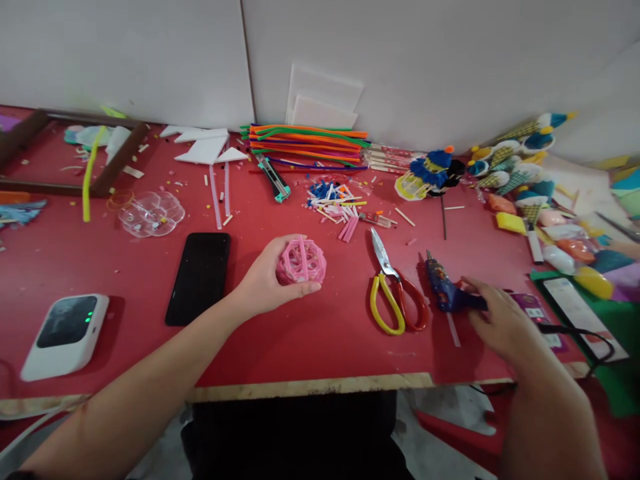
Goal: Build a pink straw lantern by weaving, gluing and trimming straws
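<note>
the pink ball, a small openwork thing woven of pink strips, sits in our left hand about midway along the counter, closer to its near edge than to the back. the hand is curled round it from the left, thumb along the near side and fingers over the far side, so the ball is clasped. we cannot tell whether its underside touches the counter.

our right hand lies toward the near right corner, its fingers laid on the handle of the blue glue gun. the gun lies on the counter with its nozzle pointing toward the back edge. we cannot tell whether the fingers are closed round the handle or only resting on it.

between our two hands lie the scissors, one yellow and one red loop toward the near edge, blades together and pointing back. just left of the left hand lies a black phone, and toward the near left corner a white device with green lights. behind the ball is a heap of cut sticks, and along the back edge a bundle of orange and green pipe cleaners. a clear flower-shaped tray sits beyond the phone, to its left.
</note>
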